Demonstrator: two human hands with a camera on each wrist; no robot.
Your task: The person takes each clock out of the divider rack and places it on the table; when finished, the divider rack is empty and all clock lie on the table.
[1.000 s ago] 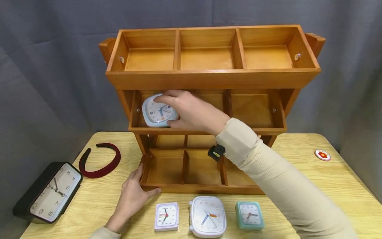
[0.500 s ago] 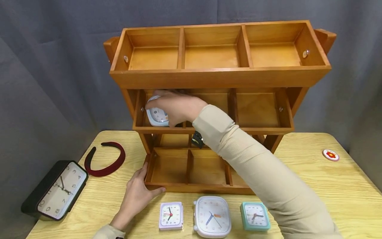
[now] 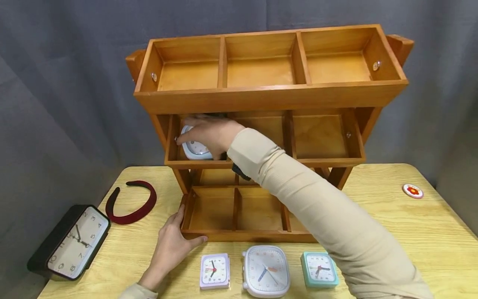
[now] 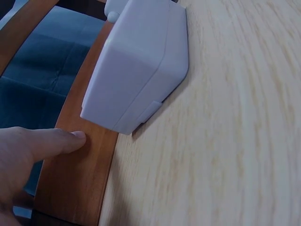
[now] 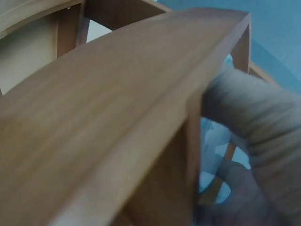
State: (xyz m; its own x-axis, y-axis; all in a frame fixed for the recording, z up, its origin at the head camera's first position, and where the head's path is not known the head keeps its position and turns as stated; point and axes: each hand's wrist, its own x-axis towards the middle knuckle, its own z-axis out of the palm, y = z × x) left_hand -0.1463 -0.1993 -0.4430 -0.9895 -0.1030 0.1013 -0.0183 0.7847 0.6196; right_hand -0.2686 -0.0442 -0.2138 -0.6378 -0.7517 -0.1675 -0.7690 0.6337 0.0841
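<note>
My right hand reaches into the left compartment of the middle tier and grips a light blue alarm clock, fingers over its left edge and thumb at its lower right. The hand covers most of the dial. In the right wrist view, wood hides part of that hand. My left hand rests at the lower left corner of the wooden shelf, fingers straight along the side. Its thumb lies extended on the front board. Close to that thumb stands a lavender alarm clock.
A white alarm clock and a teal one lie before the shelf. To the left are a black clock and a dark red headband. A flower badge lies at right. The top tier overhangs the middle one.
My right hand has shifted left across the light blue clock, covering more of its dial. The clock sits slightly lower in the compartment. My left hand stays at the shelf corner.
</note>
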